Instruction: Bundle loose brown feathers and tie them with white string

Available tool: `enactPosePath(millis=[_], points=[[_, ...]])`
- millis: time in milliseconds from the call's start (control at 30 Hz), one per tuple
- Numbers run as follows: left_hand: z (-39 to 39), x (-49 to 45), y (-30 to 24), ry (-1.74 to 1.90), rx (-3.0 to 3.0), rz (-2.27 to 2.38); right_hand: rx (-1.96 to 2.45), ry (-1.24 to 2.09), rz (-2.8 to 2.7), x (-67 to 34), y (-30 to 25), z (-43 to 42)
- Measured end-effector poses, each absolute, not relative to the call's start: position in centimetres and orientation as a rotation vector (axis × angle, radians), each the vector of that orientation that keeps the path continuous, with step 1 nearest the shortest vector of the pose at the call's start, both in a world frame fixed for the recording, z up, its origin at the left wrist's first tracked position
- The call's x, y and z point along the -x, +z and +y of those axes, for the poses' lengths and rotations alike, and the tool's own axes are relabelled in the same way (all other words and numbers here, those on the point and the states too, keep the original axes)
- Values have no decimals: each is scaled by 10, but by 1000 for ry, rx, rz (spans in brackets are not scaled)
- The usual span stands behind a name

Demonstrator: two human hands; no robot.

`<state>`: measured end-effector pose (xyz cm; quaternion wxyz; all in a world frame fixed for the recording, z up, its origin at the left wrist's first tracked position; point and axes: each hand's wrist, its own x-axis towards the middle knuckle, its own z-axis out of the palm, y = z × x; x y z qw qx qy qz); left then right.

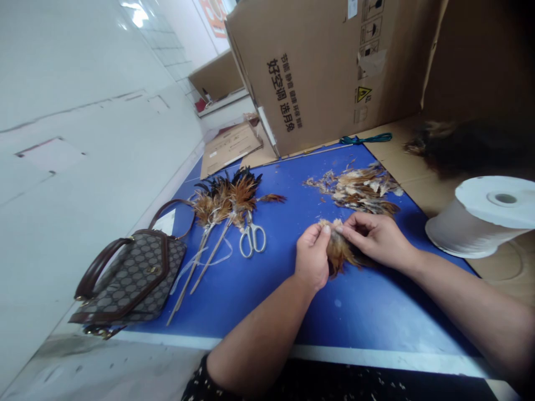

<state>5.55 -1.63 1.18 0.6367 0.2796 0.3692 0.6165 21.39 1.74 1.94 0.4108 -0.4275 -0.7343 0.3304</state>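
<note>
Pinched between the thumb and fingers of my left hand (313, 253) is a small bunch of brown feathers (340, 253), its fluffy pale ends up and its brown tips hanging down. The thumb and forefinger of my right hand (378, 236) close on the same bunch at its upper right. Just behind my hands a loose pile of brown and cream feathers (363, 189) lies on the blue tabletop (267, 295). To the left are feather dusters (228, 197) with thin sticks, and scissors (252, 239) with pale handles lie against them.
A patterned handbag (137, 273) stands at the left edge by the wall. On the right is a large white spool (480, 217) on cardboard. A big cardboard box (326, 72) blocks the back, with a green cord (370, 138) at its foot. Dark feathers (468, 147) lie back right.
</note>
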Motion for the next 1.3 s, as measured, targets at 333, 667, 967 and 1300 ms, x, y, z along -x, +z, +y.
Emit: enactPosePath(millis=[333, 667, 967, 1300], points=[[-17, -55, 14, 1362, -625, 812, 913, 526, -1878, -215, 12, 19], [-16, -56, 16, 1426, -589, 761, 804, 435, -1937, -215, 14, 20], [-16, -56, 18, 1428, -609, 771, 832, 408, -1900, -214, 14, 19], [-15, -57, 17, 1440, -606, 758, 765, 411, -1916, -212, 12, 21]])
